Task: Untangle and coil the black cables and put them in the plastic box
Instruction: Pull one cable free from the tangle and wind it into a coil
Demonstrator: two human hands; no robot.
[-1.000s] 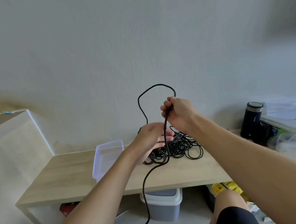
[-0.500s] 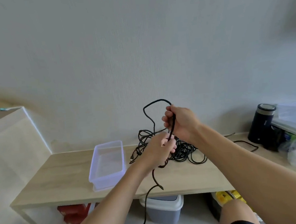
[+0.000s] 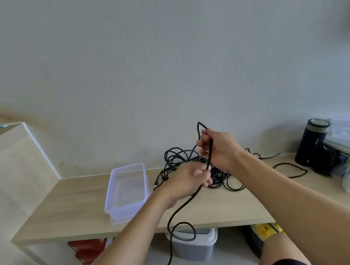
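Nearest, one cable [image 3: 181, 223] hangs off the front edge of the table [image 3: 72, 210]. It now curls into a small ring below that edge, where a moment ago it fell almost straight. The left hand [image 3: 188, 181], blurred by motion, has slid down this cable, and its grip looks closed around it just above the tabletop. Higher up, the right hand [image 3: 221, 148] keeps its grip clenched on the same cable. The arch that stood tall over its knuckles a second ago has shrunk to a short bend. I read this as slack being drawn through the hands to work one line free of the heap, so untangling is underway and coiling has hardly begun.

Left of the hands stands one clear plastic box [image 3: 126, 207], with nothing in it yet. Behind the hands one tangle [image 3: 220, 177] of black loops lies on the table; I cannot tell how many cables make it up. One more black run [image 3: 295, 164] lies in a loose loop to the right, and whether it joins the tangle is unclear. Under the table are one grey bin [image 3: 194, 248] and one red object [image 3: 87, 250]. At the far right stands one dark canister [image 3: 312, 142].
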